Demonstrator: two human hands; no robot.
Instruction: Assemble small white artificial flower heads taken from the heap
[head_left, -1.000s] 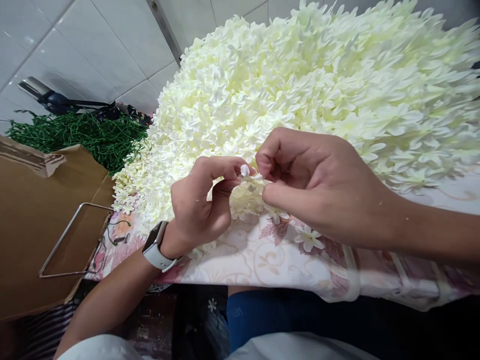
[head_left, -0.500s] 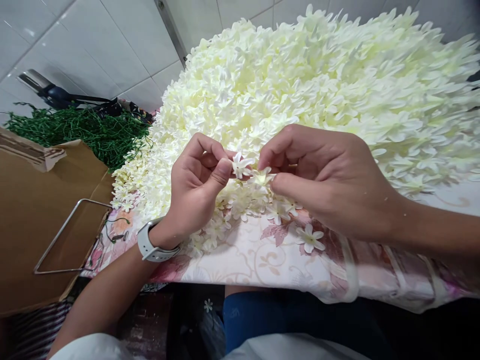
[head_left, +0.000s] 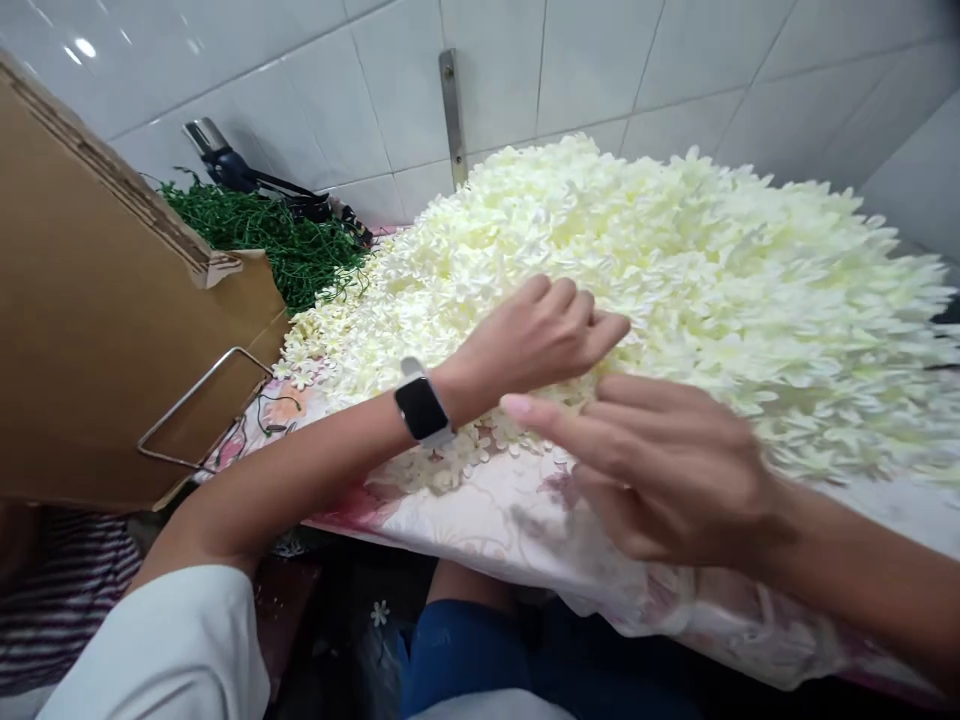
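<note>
A large heap of white and pale-yellow artificial flowers (head_left: 697, 260) covers much of the table. My left hand (head_left: 544, 335) is over the near side of this heap, back turned up and fingers curled in; whatever they hold is hidden. A watch with a light band (head_left: 422, 408) is on that wrist. Closer to me, my right hand (head_left: 667, 465) is slightly blurred by motion. Its index finger stretches left, the other fingers are bent, and no flower shows in it. A few loose flowers lie on the floral tablecloth (head_left: 457, 520) below my left wrist.
Green plastic stems (head_left: 259, 235) are piled at the back left, beside a dark tool with a silver end (head_left: 225, 160). A cardboard box (head_left: 90, 300) and a bent metal wire frame (head_left: 184, 400) stand at left. Tiled wall (head_left: 585, 70) rises behind the heap.
Both hands had flowers at their fingertips; now they are apart from that pinch. My left hand has moved right and turned back up, my right hand lower. The view has shifted left.
</note>
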